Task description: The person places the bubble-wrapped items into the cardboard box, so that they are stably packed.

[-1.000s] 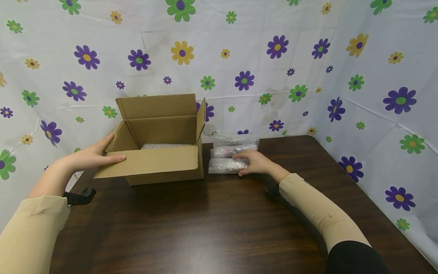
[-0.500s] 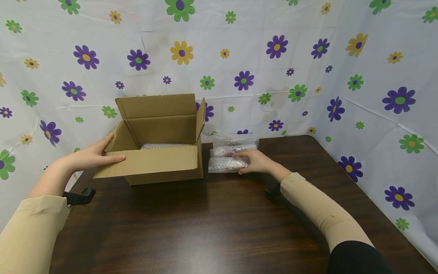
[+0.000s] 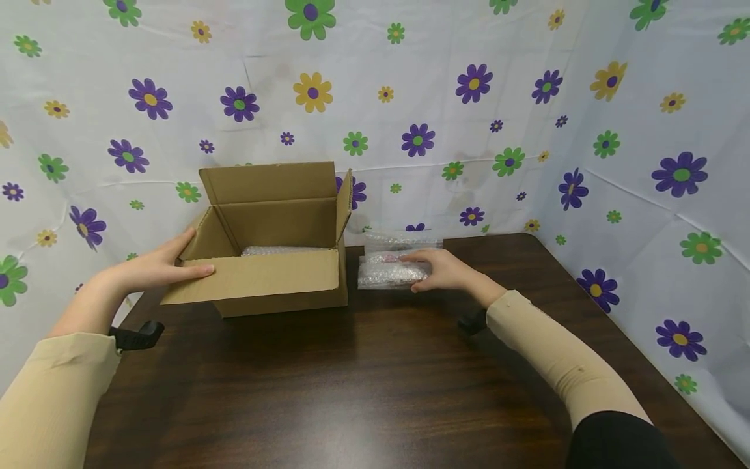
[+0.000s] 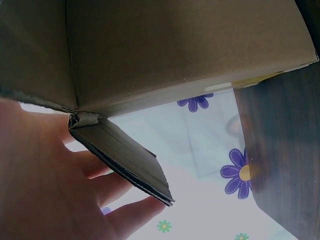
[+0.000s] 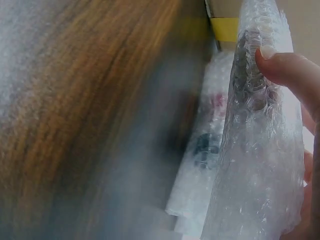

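An upright cardboard box (image 3: 287, 275) with its flaps spread stands at the back left of the table. My left hand (image 3: 143, 268) grips its left front corner, thumb over the front flap; in the left wrist view the fingers (image 4: 120, 187) lie behind a side flap. Bubble wrap (image 3: 281, 250) shows inside the box. Right of it, my right hand (image 3: 450, 268) holds a bubble-wrapped package (image 3: 387, 275) by its right end. In the right wrist view the thumb presses on this package, raised off the table in front of another wrapped package (image 5: 197, 165) with pink and dark patches inside.
More bubble wrap (image 3: 398, 240) lies on the dark wooden table (image 3: 363, 378) behind the held package, against the back. A white flowered cloth (image 3: 375, 91) hangs behind the table and along its right side.
The right hand has lifted the nearest wrapped package slightly and moved it back, so it now overlaps the one behind. The left hand and the box have stayed put.
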Available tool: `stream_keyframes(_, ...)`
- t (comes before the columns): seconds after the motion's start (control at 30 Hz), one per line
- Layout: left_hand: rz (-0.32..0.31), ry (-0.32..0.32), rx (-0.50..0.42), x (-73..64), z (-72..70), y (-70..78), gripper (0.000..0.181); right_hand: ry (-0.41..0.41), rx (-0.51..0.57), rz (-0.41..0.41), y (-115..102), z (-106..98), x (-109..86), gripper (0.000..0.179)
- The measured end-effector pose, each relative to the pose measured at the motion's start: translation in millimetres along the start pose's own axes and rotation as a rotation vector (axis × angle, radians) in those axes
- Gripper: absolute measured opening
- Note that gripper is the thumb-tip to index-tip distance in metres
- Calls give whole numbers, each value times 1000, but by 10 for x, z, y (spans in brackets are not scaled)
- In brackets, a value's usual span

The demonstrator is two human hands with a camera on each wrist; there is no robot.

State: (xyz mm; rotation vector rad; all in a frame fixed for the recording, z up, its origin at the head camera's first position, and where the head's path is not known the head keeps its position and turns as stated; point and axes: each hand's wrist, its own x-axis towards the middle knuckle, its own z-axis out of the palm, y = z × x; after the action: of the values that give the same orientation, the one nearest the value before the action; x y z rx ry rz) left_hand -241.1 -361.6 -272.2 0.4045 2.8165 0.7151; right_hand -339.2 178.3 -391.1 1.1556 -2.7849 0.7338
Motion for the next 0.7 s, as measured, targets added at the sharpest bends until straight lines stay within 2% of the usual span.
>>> stream_keyframes(0.2,6,-4,-19,7,10,5,100,21,3,-6,-40,-87,-17,66)
stream_keyframes(0.7,26,7,-20,-13,12,15,101,11,18,-5,-170,-278,-7,69)
